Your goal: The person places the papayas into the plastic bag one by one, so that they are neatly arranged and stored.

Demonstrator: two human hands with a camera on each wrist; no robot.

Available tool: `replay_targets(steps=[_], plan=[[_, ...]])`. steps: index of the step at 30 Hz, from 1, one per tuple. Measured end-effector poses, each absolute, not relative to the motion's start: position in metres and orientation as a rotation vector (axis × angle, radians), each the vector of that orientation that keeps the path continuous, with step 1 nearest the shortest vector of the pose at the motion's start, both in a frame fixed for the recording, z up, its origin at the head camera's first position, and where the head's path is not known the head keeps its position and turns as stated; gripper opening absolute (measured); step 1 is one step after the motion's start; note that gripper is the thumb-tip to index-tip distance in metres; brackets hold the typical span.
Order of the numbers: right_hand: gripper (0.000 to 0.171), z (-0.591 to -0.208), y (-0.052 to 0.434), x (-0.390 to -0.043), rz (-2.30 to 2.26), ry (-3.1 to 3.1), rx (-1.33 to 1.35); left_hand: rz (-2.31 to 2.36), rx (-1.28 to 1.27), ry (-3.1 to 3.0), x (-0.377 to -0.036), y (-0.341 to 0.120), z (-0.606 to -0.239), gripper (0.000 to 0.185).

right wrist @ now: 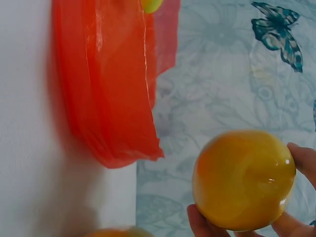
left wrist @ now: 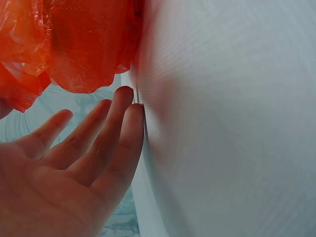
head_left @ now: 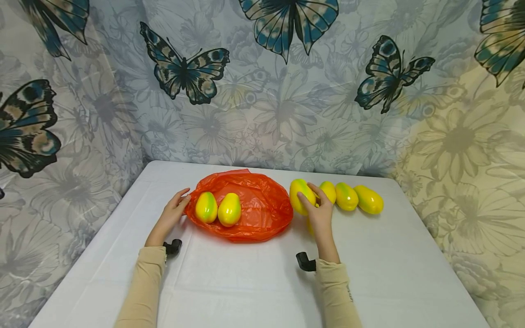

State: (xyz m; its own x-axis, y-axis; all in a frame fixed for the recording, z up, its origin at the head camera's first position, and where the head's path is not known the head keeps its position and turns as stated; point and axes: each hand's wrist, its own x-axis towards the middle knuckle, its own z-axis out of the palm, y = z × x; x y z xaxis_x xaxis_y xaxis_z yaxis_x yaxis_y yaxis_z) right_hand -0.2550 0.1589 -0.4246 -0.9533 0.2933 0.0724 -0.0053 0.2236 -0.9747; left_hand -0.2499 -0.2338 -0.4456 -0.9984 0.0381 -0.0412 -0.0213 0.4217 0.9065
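Note:
A red plastic bag point(head_left: 262, 214) lies spread with its mouth up, and two yellow-green mangoes point(head_left: 229, 210) sit in its left part. At the bag's left rim is my left hand point(head_left: 174, 212). Its four fingers point(left wrist: 96, 143) extend loosely beside the crumpled plastic in the left wrist view, holding no fruit. My right hand point(head_left: 320, 212) grips another mango point(head_left: 301, 196) between thumb and fingers, just right of the bag. In the right wrist view this held mango point(right wrist: 244, 180) is raised off the table, near the bag's edge point(right wrist: 113, 98).
To the right of my right hand, more mangoes point(head_left: 346, 197) stand in a row towards the back of the white-covered table point(head_left: 246, 287). Another mango point(head_left: 310, 226) is partly hidden behind that hand. A butterfly-patterned cloth point(head_left: 283, 118) hangs behind and along the sides.

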Motion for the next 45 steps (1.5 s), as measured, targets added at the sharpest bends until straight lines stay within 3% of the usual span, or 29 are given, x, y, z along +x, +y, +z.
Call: replay_targets(steps=[4, 11, 45], plan=[[0.053, -0.426, 0.154, -0.256, 1.838, -2.265, -0.26, 1.666, 0.018, 2.595, -0.252, -0.235, -0.448, 0.055], [0.053, -0.429, 0.145, -0.259, 1.849, -2.289, -0.259, 1.665, 0.007, 2.619, -0.274, -0.248, -0.486, 0.063], [0.049, -0.438, 0.106, -0.258, 1.847, -2.345, -0.181, 1.665, 0.006, 2.64, -0.274, -0.247, -0.485, 0.058]])
